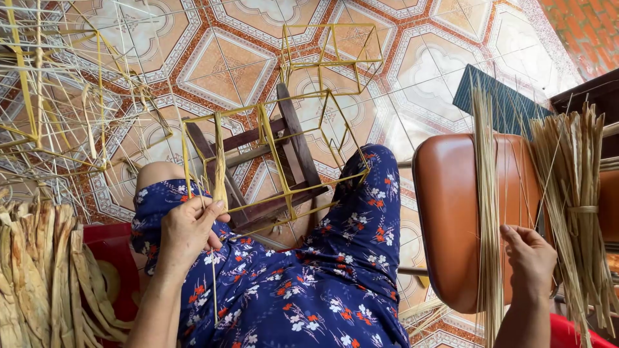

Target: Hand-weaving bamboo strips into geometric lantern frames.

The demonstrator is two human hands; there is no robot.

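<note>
We sit over the tiled floor (232,71) with a yellow stick frame (277,161) propped across our knees and a small wooden stool (290,187), our left hand (187,229) pinched around a pale strip (220,183) at the frame's near corner, about eight o'clock from its centre. Our right hand (530,258) is curled loosely against a bundle of thin sticks (488,212) lying over the brown chair seat (451,212) at three o'clock; we cannot tell whether it grips a stick or only rests among them. The frame is light and only partly steadied, so a hard pull on the strip could, in our judgement, twist the corner out of square or slide the whole frame off the stool toward twelve o'clock, where a second frame (332,55) already lies on the tiles. The strip looks thin and dry, and bending it sharply at the joint might split it. Drawing one stick from the bundle with the eyes elsewhere could drag its neighbours off the seat edge and scatter them at five o'clock. A tied sheaf of coarser stalks (580,193) stands just beside the bundle, near enough to snag. At nine o'clock, dried husks (39,277) are heaped close to our left elbow, and more finished frames (58,96) crowd ten o'clock, leaving little room to turn the piece.
</note>
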